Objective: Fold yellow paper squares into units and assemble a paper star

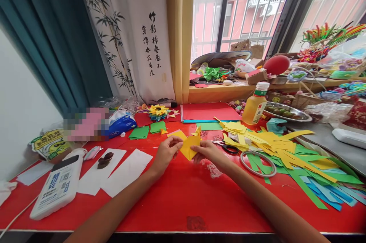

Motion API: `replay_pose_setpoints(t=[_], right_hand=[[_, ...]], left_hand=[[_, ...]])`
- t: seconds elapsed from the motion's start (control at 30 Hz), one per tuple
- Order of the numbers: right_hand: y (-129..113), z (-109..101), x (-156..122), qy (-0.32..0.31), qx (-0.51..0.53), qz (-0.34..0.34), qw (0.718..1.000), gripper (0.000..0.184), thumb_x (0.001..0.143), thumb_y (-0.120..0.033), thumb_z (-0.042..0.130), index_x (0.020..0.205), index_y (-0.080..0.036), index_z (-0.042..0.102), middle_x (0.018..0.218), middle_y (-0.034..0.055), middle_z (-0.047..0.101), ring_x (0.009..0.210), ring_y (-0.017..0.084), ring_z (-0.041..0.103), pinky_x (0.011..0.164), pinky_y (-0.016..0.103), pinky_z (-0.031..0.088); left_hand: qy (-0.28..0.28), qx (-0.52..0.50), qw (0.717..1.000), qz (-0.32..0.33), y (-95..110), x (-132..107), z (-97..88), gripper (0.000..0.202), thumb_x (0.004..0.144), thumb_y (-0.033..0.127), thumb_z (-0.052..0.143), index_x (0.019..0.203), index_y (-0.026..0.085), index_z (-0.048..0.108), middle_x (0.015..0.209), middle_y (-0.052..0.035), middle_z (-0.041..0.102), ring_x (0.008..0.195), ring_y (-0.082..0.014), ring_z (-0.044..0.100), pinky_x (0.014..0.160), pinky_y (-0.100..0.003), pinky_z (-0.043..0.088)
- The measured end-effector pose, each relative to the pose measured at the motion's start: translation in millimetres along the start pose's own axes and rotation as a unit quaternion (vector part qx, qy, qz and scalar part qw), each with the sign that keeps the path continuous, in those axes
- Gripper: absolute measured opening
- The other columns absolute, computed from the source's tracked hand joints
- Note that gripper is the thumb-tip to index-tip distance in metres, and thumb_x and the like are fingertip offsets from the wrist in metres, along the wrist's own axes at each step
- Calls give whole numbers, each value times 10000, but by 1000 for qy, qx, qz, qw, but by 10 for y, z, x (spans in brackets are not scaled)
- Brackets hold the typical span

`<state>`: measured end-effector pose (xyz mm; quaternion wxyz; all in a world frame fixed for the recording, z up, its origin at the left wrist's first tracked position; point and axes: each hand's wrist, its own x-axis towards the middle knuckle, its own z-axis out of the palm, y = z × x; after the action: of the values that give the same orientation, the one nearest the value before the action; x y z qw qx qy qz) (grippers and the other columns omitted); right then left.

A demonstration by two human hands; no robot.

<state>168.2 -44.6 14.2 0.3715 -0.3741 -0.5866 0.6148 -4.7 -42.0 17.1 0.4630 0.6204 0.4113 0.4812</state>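
Note:
Both my hands meet over the middle of the red table on a folded piece of yellow paper. My left hand pinches its left edge with curled fingers. My right hand grips its right side, fingers closed over the fold. The paper is held just above the tabletop. Black-handled scissors lie right behind my right hand, and a roll of clear tape lies to its right.
Yellow, green and blue paper strips pile up at the right. White sheets and a white bottle lying flat sit at the left. A juice bottle, red paper stack, folded paper stars and a cluttered windowsill stand behind.

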Motion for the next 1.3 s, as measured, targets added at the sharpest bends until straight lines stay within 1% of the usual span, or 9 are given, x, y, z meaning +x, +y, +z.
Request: replay_pose_setpoints(t=[0.1,0.27,0.43,0.53,0.77,0.9,1.0,1.2,1.3], right_hand=[[-8,22,-11,43,48,-23,998,267,733,-382,545,832,-134,547,668,44,611,588,127,606,615,253,495],[-25,13,-3,67,47,-44,996,268,706,-382,577,786,-128,551,741,38,600,629,136,621,658,267,506],[-28,22,9,52,3,-35,998,285,676,-400,593,726,-124,541,667,16,587,566,137,613,587,259,510],[-27,39,8,60,4,-40,997,307,685,-427,572,742,-127,552,686,16,586,575,135,613,593,259,514],[-22,46,3,55,-26,-37,997,285,704,-410,551,709,-124,548,602,7,565,547,143,607,572,267,505],[-1,26,11,69,-6,-64,996,264,722,-388,528,777,-135,575,718,26,585,651,145,594,605,272,501],[12,-1,21,85,-4,-83,993,250,728,-371,521,803,-143,589,712,25,583,678,146,574,614,267,490],[-18,0,15,77,-26,-70,994,237,711,-363,532,770,-145,604,682,20,582,640,140,563,615,272,472],[-30,22,14,95,-15,-84,992,256,708,-356,532,851,-156,602,742,30,592,675,147,561,612,271,467]], left_hand=[[25,-41,999,10,-29,15,8,280,690,349,546,862,145,463,760,-16,493,583,-94,513,441,-200,441],[-3,-19,1000,3,-68,5,25,342,685,321,553,959,163,424,726,-4,500,623,-121,546,467,-221,470],[-40,34,999,12,-52,-23,29,229,706,365,519,742,142,475,694,1,486,608,-96,486,476,-200,454],[-51,28,998,1,-34,-21,32,254,708,392,507,727,141,476,700,-5,502,623,-105,489,491,-208,460],[3,42,999,7,-42,3,-1,274,724,386,496,852,150,550,798,-19,574,702,-124,531,581,-221,456],[-15,22,1000,1,-23,-3,-2,296,717,364,518,910,145,566,846,-41,597,724,-142,553,601,-238,468],[-32,24,999,4,-12,-14,5,285,731,353,508,914,149,584,882,-47,601,756,-153,553,619,-247,477],[9,25,1000,9,-54,-1,-12,299,725,326,530,969,159,577,943,-53,595,807,-167,555,656,-263,486],[11,6,1000,2,-63,2,-11,297,706,313,555,955,155,590,903,-54,608,772,-164,560,622,-259,491]])
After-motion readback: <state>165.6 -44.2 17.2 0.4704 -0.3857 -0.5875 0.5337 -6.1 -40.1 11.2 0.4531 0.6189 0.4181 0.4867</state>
